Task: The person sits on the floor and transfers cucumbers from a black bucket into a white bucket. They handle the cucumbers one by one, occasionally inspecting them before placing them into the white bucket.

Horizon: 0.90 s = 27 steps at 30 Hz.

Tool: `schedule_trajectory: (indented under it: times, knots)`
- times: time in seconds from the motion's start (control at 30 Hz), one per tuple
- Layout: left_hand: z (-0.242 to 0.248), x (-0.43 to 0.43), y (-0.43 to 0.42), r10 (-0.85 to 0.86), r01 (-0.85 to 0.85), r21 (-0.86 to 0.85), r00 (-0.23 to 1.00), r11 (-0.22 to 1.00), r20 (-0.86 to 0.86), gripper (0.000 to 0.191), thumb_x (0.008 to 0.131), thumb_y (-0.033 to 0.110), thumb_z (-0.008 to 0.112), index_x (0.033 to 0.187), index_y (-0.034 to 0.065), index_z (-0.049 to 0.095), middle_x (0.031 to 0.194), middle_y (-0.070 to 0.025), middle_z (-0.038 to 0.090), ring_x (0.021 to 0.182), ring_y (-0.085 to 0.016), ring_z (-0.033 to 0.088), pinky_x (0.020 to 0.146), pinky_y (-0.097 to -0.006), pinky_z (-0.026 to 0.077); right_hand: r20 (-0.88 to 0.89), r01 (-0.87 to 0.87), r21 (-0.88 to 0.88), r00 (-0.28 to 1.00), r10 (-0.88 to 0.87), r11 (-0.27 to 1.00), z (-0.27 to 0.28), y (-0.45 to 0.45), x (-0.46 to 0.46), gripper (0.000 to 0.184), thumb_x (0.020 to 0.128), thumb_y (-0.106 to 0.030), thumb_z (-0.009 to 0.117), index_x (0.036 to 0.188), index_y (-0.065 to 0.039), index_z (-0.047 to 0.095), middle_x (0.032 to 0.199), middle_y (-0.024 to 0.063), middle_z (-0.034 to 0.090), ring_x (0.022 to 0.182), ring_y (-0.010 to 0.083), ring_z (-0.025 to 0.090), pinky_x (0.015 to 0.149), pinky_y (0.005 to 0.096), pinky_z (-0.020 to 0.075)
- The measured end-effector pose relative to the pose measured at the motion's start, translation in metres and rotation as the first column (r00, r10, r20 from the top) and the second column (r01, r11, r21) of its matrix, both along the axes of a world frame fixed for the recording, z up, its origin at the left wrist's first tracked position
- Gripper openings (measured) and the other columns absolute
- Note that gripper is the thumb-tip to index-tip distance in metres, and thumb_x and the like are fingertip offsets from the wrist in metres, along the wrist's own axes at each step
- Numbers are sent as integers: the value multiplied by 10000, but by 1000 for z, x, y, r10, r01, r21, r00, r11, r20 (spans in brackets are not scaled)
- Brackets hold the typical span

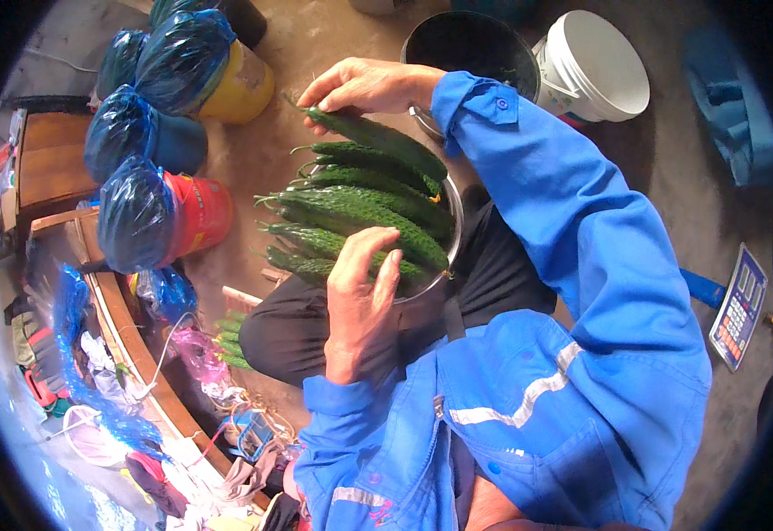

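Observation:
Several long, bumpy green cucumbers [353, 207] lie side by side, stems to the left, heaped over a round metal container [455, 219] between my legs. At the heap's far edge my right hand [366, 86] holds the stem end of one cucumber [380, 138] between thumb and fingers. That cucumber's other end rests against the heap. My left hand [363, 285] lies over the near cucumbers, thumb and fingers apart, gripping none plainly. The cucumbers hide the inside of the container.
Red [201, 211], blue [181, 145] and yellow [240, 86] buckets covered with blue plastic stand left. A black bucket [469, 50] and white bucket [602, 63] stand beyond my right arm. A scale's keypad panel [739, 308] is right. More cucumbers [232, 340] lie beside my left knee.

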<state>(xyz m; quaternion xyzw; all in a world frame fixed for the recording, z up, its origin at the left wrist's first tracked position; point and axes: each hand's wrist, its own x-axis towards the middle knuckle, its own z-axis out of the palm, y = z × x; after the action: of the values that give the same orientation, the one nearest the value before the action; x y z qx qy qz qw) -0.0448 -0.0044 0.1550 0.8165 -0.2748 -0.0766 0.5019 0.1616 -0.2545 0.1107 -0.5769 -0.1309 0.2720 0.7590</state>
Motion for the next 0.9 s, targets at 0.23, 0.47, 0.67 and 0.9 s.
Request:
schedule_trajectory:
  times: [0.23,0.47,0.67,0.9]
  knots:
    - [-7,28,-35,-298,166,394,906,904,301,462,943,135,787,1388,62,686,1375,-159,702,1284,-359,649,1099,-477,495,234,-97,-285,958,167,954,-5,42,0,396,1016,-86,684,1401,7,702,1270,124,785,1138,194,718,1012,361,574]
    - [-34,74,-56,-419,133,678,865,723,277,469,971,283,749,1375,53,688,1389,-126,653,1225,-340,643,1031,-482,495,567,156,-502,802,187,851,1,44,-5,449,917,-104,660,1352,-26,743,1250,190,794,1151,318,755,1022,425,579]
    - [-36,76,-58,-421,97,679,845,728,331,479,977,273,745,1410,81,680,1341,-122,668,1188,-327,657,1000,-464,506,604,256,-520,784,140,815,2,-4,-17,369,980,-127,644,1309,-14,766,1230,172,807,1129,300,767,1017,401,592]
    - [-29,100,-69,-513,85,768,789,635,337,457,926,200,777,1374,157,700,1149,-87,704,1060,-290,682,933,-451,522,602,461,-479,792,-103,747,-17,-125,-42,363,972,-177,678,1252,34,772,1121,159,821,985,203,770,915,359,614]
